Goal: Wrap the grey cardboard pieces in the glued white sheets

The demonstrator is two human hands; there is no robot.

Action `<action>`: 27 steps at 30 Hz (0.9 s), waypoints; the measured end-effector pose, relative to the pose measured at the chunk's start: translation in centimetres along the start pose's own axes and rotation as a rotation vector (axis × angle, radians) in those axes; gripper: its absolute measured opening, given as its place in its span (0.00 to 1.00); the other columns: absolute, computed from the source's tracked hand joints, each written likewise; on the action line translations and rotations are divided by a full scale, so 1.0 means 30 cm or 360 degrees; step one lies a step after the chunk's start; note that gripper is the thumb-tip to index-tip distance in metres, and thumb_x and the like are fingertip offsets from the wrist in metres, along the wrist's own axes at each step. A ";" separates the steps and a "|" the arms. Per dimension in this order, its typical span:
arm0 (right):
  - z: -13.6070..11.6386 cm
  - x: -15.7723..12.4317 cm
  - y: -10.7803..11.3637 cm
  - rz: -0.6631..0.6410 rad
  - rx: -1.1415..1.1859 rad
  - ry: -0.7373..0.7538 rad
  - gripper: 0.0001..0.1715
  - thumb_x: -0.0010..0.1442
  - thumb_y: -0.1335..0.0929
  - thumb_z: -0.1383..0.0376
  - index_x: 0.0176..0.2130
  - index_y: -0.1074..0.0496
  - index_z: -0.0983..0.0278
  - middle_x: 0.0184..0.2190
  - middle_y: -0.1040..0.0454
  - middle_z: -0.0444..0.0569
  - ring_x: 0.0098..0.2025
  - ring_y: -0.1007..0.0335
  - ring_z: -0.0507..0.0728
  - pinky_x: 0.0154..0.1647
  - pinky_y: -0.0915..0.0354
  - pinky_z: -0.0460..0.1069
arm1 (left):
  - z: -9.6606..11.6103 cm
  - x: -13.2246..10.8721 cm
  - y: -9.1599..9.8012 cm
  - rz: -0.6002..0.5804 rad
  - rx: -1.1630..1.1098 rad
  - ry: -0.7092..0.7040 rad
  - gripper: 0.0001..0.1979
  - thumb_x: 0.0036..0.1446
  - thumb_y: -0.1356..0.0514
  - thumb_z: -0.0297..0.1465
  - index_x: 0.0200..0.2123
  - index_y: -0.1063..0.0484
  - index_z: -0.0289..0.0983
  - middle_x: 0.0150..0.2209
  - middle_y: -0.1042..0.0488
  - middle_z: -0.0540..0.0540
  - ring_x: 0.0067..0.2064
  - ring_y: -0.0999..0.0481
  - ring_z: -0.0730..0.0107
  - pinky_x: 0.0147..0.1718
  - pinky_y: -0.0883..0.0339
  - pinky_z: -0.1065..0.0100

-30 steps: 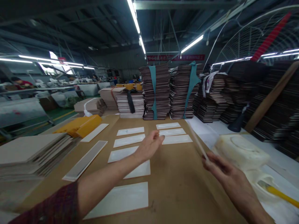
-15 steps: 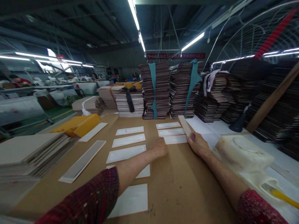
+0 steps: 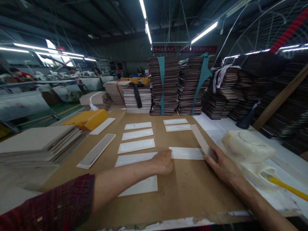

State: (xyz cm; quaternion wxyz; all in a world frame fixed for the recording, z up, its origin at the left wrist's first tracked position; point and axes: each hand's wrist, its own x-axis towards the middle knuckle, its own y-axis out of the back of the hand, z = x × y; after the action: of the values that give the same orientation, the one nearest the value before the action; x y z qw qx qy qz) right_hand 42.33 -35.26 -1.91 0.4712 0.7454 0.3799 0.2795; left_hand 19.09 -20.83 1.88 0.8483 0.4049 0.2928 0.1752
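R hand holds card strip; red banner prob. unreadable.

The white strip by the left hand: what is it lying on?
The white strip lies flat on brown paper covering the table. The left hand touches its near end; the right hand holds a cardboard strip over its far end, hiding that corner.

I see matt brown kraft paper covering the table, and glossy white sheets at centre frame.
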 end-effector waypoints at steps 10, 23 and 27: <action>0.068 -0.364 0.073 0.0295 0.0084 0.0271 0.32 0.63 0.38 0.42 0.55 0.31 0.61 0.53 0.25 0.56 0.55 0.27 0.66 0.52 0.27 0.61 | 0.026 -0.311 -0.043 -0.0156 -0.0156 -0.0084 0.24 0.57 0.45 0.30 0.58 0.33 0.33 0.56 0.29 0.33 0.57 0.30 0.44 0.58 0.39 0.44; -0.021 -0.401 0.130 0.0469 -0.0386 0.1245 0.32 0.67 0.37 0.56 0.66 0.41 0.64 0.57 0.28 0.55 0.55 0.27 0.64 0.50 0.26 0.56 | 0.015 -0.221 -0.046 -0.0040 -0.1738 -0.0208 0.10 0.58 0.41 0.35 0.40 0.30 0.34 0.31 0.24 0.48 0.25 0.24 0.76 0.22 0.38 0.75; -0.101 -0.386 0.153 0.0509 -0.0515 0.1387 0.32 0.68 0.38 0.57 0.66 0.41 0.66 0.54 0.25 0.57 0.53 0.27 0.68 0.55 0.32 0.65 | 0.028 -0.210 -0.083 -0.0028 -0.1861 -0.0058 0.08 0.58 0.40 0.34 0.35 0.31 0.35 0.25 0.25 0.50 0.23 0.25 0.76 0.22 0.36 0.76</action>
State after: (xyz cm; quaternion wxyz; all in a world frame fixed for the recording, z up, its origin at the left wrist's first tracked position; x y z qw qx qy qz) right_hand 34.95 -44.62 2.82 0.3293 0.5254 0.3741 0.6896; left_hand 14.93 -26.21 2.58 0.9372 -0.1300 0.1363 0.2937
